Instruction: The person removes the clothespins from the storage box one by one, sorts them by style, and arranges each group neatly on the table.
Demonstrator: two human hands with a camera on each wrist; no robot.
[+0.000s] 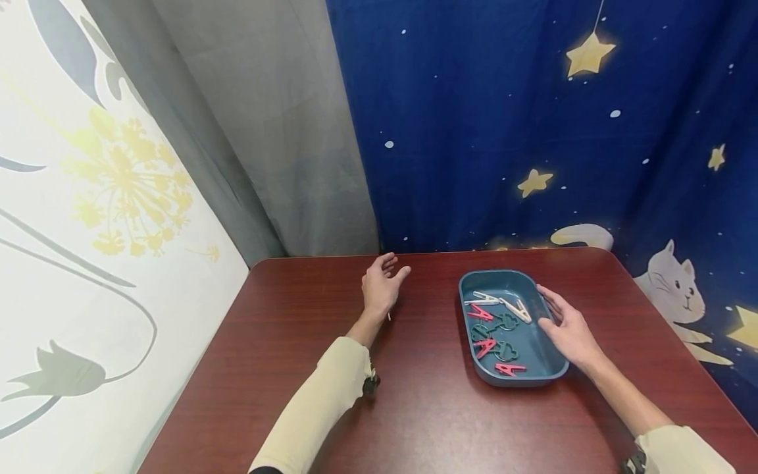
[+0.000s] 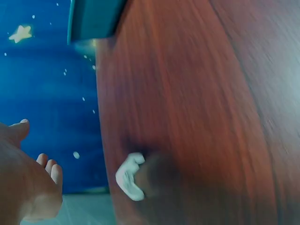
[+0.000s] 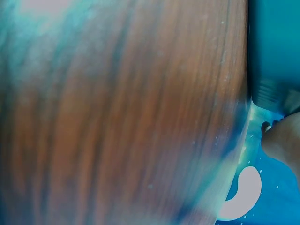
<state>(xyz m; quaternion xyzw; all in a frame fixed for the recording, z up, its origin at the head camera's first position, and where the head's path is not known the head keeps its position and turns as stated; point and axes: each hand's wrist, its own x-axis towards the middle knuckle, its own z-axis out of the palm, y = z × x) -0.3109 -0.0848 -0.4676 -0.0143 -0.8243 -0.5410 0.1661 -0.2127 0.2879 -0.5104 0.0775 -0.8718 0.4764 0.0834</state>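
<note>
My left hand (image 1: 381, 284) is held over the far middle of the table, thumb out and fingers loosely bent, with nothing in its grasp. A small curved white piece (image 2: 129, 177) lies below it near the table edge in the left wrist view; in the head view my wrist mostly hides it. My right hand (image 1: 570, 332) grips the right rim of a blue plastic bin (image 1: 530, 380), thumb over the inner side. Inside lie two white clothespins (image 1: 516, 309), several red clothespins (image 1: 509, 369) and dark green clips (image 1: 505, 351), mostly along the left side.
The brown wooden table (image 1: 284, 395) has rounded far corners. Behind it hang a dark blue star-printed curtain (image 1: 462, 131) and a grey curtain (image 1: 284, 131). A white wall with printed flowers (image 1: 71, 263) borders the left side.
</note>
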